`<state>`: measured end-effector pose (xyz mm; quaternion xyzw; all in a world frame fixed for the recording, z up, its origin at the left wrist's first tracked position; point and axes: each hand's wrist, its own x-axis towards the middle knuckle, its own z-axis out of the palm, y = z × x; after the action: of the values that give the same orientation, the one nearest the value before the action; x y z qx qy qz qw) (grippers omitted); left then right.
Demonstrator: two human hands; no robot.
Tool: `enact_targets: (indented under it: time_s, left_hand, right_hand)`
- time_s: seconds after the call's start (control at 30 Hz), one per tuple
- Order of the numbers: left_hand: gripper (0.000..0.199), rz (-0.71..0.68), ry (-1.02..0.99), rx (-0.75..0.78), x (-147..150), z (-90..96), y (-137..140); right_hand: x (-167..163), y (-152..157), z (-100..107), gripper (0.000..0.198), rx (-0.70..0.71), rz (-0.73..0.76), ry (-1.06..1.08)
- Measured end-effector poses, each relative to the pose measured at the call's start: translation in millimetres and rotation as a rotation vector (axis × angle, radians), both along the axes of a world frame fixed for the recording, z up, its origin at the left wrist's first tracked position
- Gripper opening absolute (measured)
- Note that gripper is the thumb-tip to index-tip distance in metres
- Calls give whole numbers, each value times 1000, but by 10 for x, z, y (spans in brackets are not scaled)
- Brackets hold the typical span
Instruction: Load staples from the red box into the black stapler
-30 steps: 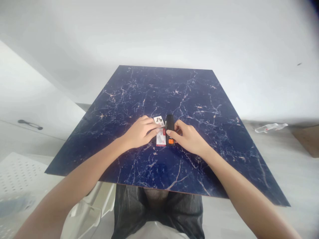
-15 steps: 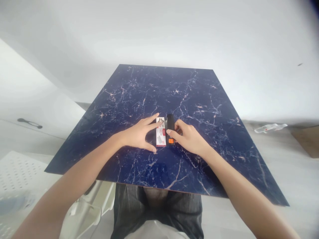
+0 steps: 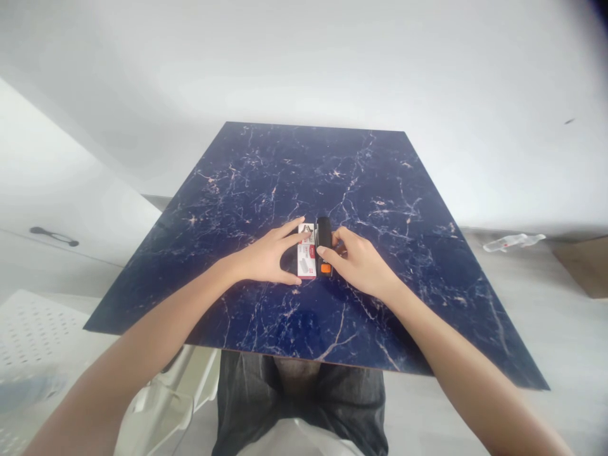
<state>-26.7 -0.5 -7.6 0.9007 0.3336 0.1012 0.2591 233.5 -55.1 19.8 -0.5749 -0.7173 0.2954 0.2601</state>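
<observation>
A small white and red staple box (image 3: 306,263) lies on the dark blue marbled table, with a picture printed on its top. My left hand (image 3: 266,254) spans the box lengthwise: the thumb is at its near corner, one finger is at its far end and another lies across its top. Close along the box's right side is a black stapler (image 3: 324,234) with an orange patch at its near end. My right hand (image 3: 358,259) grips the stapler, thumb on top and bent fingers against its right side, where they are partly hidden.
The marbled table (image 3: 285,171) reaches back to a white wall. A white cabinet with a dark handle (image 3: 54,237) stands at the left, above a perforated white surface (image 3: 33,335). On the floor at the right are a clear plastic item (image 3: 513,242) and a cardboard box (image 3: 586,266).
My left thumb has moved in from below the box to its near corner. My right hand and the stapler have stayed put. The view has shifted very slightly.
</observation>
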Motion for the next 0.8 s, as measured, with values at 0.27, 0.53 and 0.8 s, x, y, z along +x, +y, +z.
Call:
enact_targets:
  time_s: [0.27,0.53,0.8]
  left_hand:
    - [111,11,-10,10,51,24,33]
    - [107,23,-31,39,460,9,235]
    - [112,-61,-36,82,1646,3,641]
  right_hand:
    - [1,-26,29,22,-26,-28,19]
    - [194,93,28,41,72,-215,-82]
    - [911,423,67,54,100,-495,-407]
